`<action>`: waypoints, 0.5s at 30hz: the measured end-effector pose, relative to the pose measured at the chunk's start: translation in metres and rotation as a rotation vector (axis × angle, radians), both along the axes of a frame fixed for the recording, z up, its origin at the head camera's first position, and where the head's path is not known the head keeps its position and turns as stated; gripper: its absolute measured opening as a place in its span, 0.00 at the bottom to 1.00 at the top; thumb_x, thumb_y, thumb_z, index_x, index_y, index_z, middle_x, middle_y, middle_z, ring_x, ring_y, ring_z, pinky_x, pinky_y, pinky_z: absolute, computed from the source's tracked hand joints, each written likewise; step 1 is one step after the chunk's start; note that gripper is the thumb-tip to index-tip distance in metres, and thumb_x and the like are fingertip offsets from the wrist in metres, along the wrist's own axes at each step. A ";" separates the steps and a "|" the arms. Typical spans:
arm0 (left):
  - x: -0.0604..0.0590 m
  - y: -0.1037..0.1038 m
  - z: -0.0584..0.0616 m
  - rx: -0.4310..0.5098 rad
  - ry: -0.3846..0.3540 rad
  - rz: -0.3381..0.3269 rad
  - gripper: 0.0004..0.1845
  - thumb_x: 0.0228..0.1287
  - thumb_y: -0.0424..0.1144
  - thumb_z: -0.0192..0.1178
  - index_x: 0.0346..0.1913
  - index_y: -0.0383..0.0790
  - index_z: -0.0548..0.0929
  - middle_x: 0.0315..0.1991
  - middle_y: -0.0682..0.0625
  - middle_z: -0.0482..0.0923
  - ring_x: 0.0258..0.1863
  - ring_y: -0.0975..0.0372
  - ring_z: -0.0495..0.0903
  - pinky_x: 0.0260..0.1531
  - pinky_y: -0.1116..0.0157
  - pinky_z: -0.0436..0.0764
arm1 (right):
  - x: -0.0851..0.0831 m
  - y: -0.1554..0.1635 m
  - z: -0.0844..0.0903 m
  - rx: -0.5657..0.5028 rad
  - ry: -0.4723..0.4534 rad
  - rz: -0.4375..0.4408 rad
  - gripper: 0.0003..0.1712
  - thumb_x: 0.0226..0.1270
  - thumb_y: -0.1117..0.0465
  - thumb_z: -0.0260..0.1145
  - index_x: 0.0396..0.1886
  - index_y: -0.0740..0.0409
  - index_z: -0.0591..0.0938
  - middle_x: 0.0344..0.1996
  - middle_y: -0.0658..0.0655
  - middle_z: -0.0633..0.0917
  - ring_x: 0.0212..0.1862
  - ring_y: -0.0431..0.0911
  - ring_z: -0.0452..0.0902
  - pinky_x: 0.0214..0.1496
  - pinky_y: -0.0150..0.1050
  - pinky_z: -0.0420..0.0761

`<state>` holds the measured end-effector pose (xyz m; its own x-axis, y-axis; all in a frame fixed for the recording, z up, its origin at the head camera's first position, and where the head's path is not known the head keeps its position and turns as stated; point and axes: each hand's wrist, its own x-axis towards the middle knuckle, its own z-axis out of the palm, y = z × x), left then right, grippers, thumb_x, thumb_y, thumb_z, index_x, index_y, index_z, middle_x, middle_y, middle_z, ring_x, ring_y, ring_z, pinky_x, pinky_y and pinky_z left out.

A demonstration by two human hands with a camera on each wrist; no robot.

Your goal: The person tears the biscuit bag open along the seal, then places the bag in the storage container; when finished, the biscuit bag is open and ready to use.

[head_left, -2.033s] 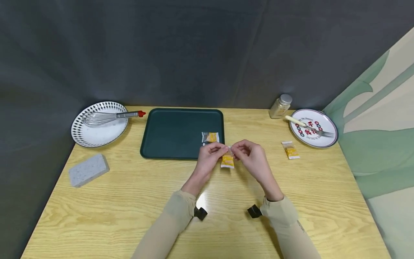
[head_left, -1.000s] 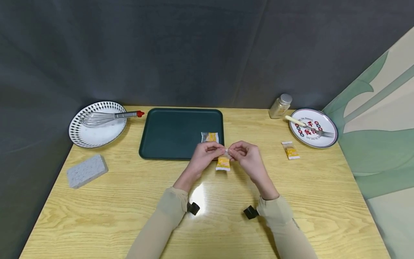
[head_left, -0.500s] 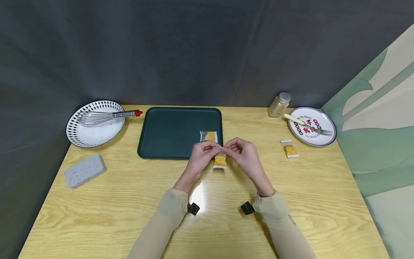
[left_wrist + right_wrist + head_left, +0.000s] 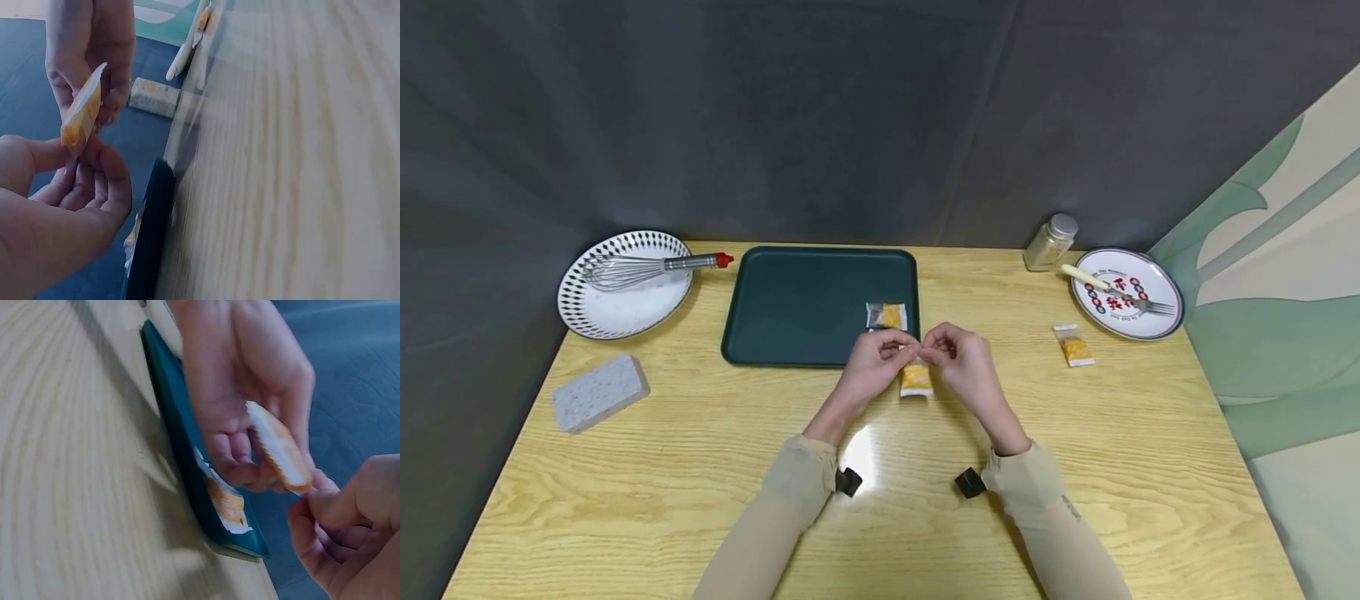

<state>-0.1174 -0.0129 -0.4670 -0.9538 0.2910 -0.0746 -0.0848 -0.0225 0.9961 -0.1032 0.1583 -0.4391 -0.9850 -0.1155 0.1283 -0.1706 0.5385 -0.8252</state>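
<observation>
A small yellow-and-white snack packet point(image 4: 916, 381) hangs just in front of the tray's near right corner. My left hand point(image 4: 876, 364) pinches its upper edge between thumb and forefinger. Close beside it, my right hand point(image 4: 967, 368) pinches the same edge from the other side. The wrist views show the packet point(image 4: 82, 115) side-on and full, its fingertip-held end partly hidden; I cannot tell whether it is torn. A similar packet point(image 4: 887, 316) lies on the dark green tray point(image 4: 797, 308), and another packet point(image 4: 1074, 346) lies on the table to the right.
At the left, a whisk point(image 4: 655, 271) rests across a patterned plate point(image 4: 617, 319), with a grey sponge-like block point(image 4: 601, 393) nearer me. A glass shaker jar point(image 4: 1049, 243) stands at the back right, beside a plate point(image 4: 1101, 321) bearing a fork point(image 4: 1112, 290).
Both hands have shifted slightly left and nearer me with the packet, fingertips staying close together on its upper edge. The other objects stay in place.
</observation>
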 end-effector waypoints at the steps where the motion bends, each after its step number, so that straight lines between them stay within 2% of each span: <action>1: 0.001 0.001 0.000 0.007 -0.012 0.005 0.07 0.76 0.27 0.64 0.47 0.24 0.88 0.43 0.41 0.88 0.40 0.64 0.86 0.42 0.70 0.84 | 0.000 -0.001 -0.002 -0.002 0.009 -0.006 0.07 0.71 0.76 0.72 0.33 0.65 0.85 0.27 0.58 0.84 0.28 0.47 0.73 0.28 0.31 0.70; 7: 0.003 0.004 -0.002 0.139 -0.172 0.092 0.07 0.76 0.26 0.63 0.47 0.22 0.87 0.39 0.48 0.87 0.38 0.66 0.84 0.41 0.71 0.81 | 0.003 -0.009 -0.009 -0.018 0.122 0.002 0.09 0.69 0.80 0.70 0.32 0.65 0.82 0.29 0.59 0.84 0.32 0.48 0.76 0.34 0.33 0.75; 9: 0.005 0.005 -0.003 0.164 -0.199 0.131 0.07 0.77 0.26 0.62 0.46 0.23 0.87 0.38 0.49 0.87 0.38 0.66 0.84 0.41 0.71 0.81 | 0.004 -0.011 -0.010 -0.021 0.176 0.018 0.09 0.69 0.79 0.71 0.32 0.65 0.82 0.29 0.59 0.83 0.33 0.48 0.77 0.35 0.34 0.76; 12: 0.007 0.006 0.000 0.147 -0.170 0.183 0.06 0.77 0.27 0.62 0.45 0.25 0.87 0.39 0.47 0.86 0.38 0.64 0.83 0.40 0.70 0.80 | 0.003 -0.015 -0.014 -0.034 0.255 0.022 0.09 0.68 0.79 0.71 0.33 0.64 0.82 0.31 0.58 0.83 0.34 0.48 0.78 0.37 0.35 0.78; 15: 0.008 0.006 0.002 0.078 -0.085 0.245 0.06 0.77 0.27 0.61 0.43 0.27 0.87 0.40 0.44 0.85 0.39 0.62 0.82 0.40 0.69 0.79 | 0.005 -0.020 -0.017 -0.057 0.316 0.024 0.09 0.67 0.80 0.71 0.33 0.64 0.82 0.32 0.59 0.84 0.36 0.48 0.82 0.40 0.36 0.82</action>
<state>-0.1097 -0.0066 -0.4653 -0.9878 0.0606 -0.1435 -0.1503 -0.1285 0.9803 -0.0987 0.1378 -0.4560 -0.8924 -0.1222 0.4344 -0.4355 0.4854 -0.7581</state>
